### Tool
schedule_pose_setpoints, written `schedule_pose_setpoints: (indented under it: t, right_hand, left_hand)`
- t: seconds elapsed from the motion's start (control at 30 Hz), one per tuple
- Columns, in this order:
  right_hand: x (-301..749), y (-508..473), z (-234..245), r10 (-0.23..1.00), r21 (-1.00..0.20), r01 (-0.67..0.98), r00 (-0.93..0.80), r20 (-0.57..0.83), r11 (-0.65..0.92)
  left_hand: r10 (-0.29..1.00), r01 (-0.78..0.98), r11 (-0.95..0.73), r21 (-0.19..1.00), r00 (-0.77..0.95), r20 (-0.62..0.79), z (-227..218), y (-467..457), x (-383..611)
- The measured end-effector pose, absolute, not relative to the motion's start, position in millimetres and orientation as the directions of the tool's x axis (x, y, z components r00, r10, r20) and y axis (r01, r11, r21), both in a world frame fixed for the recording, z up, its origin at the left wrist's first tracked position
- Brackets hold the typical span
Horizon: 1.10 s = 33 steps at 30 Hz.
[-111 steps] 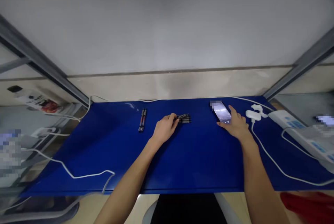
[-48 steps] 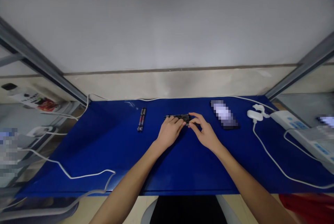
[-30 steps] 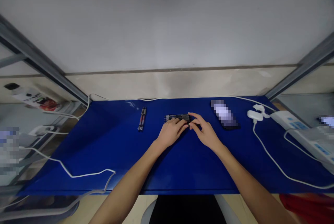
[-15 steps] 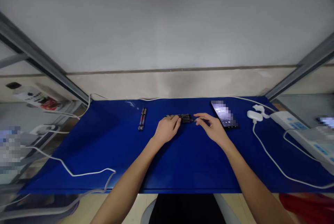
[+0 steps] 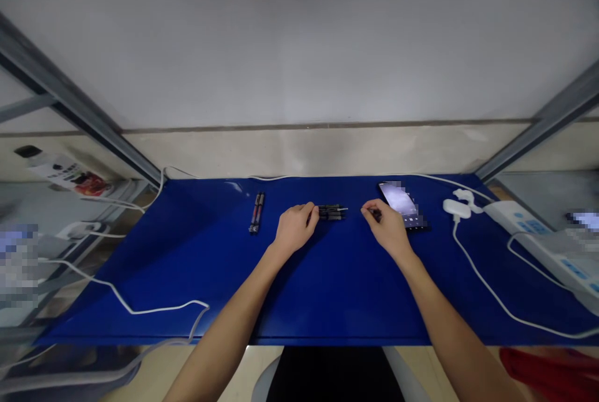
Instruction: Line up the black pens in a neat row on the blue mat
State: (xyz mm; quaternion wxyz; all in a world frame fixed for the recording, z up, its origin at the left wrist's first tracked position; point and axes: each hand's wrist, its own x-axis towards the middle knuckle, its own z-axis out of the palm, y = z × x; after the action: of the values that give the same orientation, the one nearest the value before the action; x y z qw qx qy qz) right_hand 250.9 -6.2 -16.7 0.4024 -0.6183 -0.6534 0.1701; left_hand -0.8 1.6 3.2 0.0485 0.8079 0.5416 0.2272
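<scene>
Several black pens (image 5: 331,216) lie side by side on the blue table, pointing right. One of them shows a thin, pale bare tip at its right end. My left hand (image 5: 294,227) is closed over the pens' left ends, pressing them to the tabletop. To the right of that bunch, with a gap between, my right hand (image 5: 388,226) pinches a small dark piece that looks like a pen cap (image 5: 375,213); the fingers partly cover it. Two more pens (image 5: 256,213), dark with red bands, lie together to the left of my left hand.
A phone (image 5: 400,199) with a lit screen lies just behind my right hand. Farther right are a white earphone case (image 5: 457,208) on a cable and a white power strip (image 5: 538,233). White cable (image 5: 154,311) crosses the table's left side. A bottle (image 5: 65,172) stands beyond the left frame.
My right hand has moved right, away from the pens' ends, with the dark cap-like piece in its fingers. My left hand has shifted slightly left, uncovering more of the pens.
</scene>
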Motion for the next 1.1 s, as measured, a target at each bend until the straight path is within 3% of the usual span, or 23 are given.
schedule_pose_setpoints:
  t: [0.13,0.23,0.43,0.63,0.83,1.1]
  right_hand:
    - [245,-5,-28,0.922,-0.603,0.74,-0.061,0.382,0.298]
    - [241,-6,-28,0.917,-0.587,0.733,-0.13,0.377,0.345]
    - [234,-12,-14,0.935,-0.705,0.637,-0.076,0.346,0.313]
    - [223,-20,-4,0.988,-0.911,0.384,-0.085,0.131,0.153]
    - [221,-22,-3,0.991,-0.886,0.445,-0.095,0.098,0.13]
    - [227,-19,-1,0.992,-0.929,0.348,-0.031,0.121,0.124]
  left_hand:
    - [0.898,0.851,-0.408,0.33,0.31,0.312,3,1,0]
    - [0.905,0.856,-0.395,0.332,0.301,0.3,4,1,0]
    - [0.913,0.853,-0.38,0.357,0.284,0.293,4,1,0]
    - [0.878,0.801,-0.457,0.386,0.337,0.34,4,-2,3]
    - [0.844,0.765,-0.517,0.384,0.379,0.38,2,-5,6]
    - [0.894,0.768,-0.432,0.473,0.295,0.338,3,-1,3]
